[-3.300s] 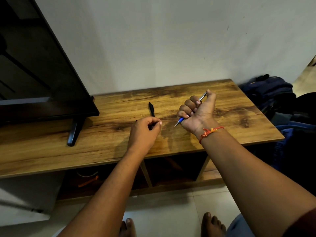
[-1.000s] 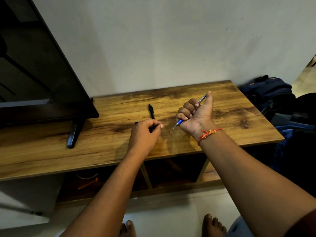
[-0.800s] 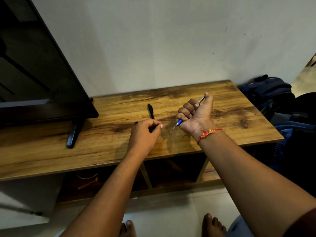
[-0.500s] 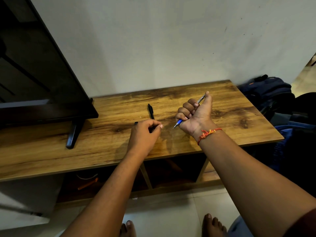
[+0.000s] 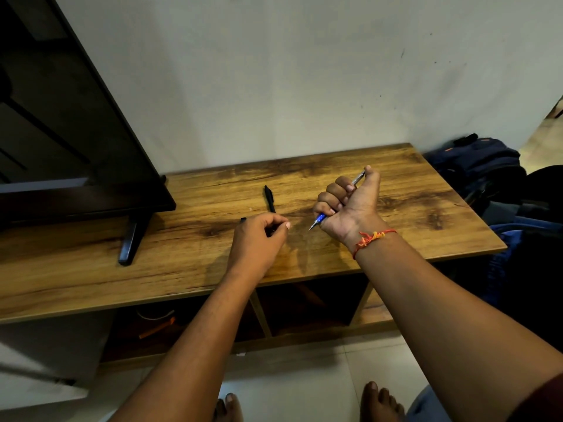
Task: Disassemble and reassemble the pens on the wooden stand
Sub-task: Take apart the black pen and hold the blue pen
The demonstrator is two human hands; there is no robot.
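so, head view only. right hand (image 5: 350,208) fisted round the blue pen (image 5: 320,218), held up over the wooden stand (image 5: 396,236). thumb laid against the silver top end, writing point sticking out below the little finger. long axis of the pen slanted, upper right to lower left, point aimed at the left hand (image 5: 259,239). left hand just beside that point, low over the stand, fingertips curled into a pinch on a small dark piece (image 5: 242,220), one end poking out past the knuckles on the far side. short gap between point and pinch; likely either hand's to close. black pen (image 5: 269,199) flat on the stand just beyond the left hand, axis running away toward the wall, apparently touched by neither hand. hard to make out: what the dark piece is, barrel or cap, mostly buried under fingers; whether the blue pen is whole; whether the left hand rests on the wood.
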